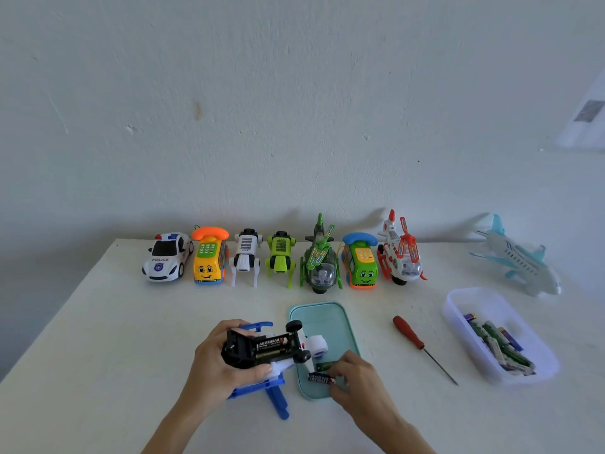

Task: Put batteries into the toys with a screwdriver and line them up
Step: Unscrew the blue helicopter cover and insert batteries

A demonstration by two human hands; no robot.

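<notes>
Closest to the camera are the two hands over the white worktop (98, 322). The left hand (216, 362) is wrapped around an upside-down blue and white toy (268, 352), its fingers curled over the black underside. The battery bay is open and facing up, with one battery (273, 343) already sitting in it (label reads Eveready, upside down from here). A blue part of the toy sticks out below the hand, toward the camera.

The right hand (355, 376) is down on the teal lid (327, 319), fingertips pinching a black battery (320, 378) that lies on it. A small green piece (324, 366) lies just beside that, also on the lid; can't tell what it is.

To the right of the lid, a red screwdriver (422, 347) lies flat on the worktop, nobody touching it, tip pointing toward the camera. Further right is a clear tub (458, 299) with a pile of batteries inside.

Along the back edge by the wall, seven toys stand in a row: police car (167, 257), orange phone car (209, 255), white robot dog (246, 257), green robot dog (281, 258), green helicopter (320, 257), blue phone car (360, 260), red and white helicopter (401, 252). A pale blue plane (517, 257) sits well apart at the far right.
</notes>
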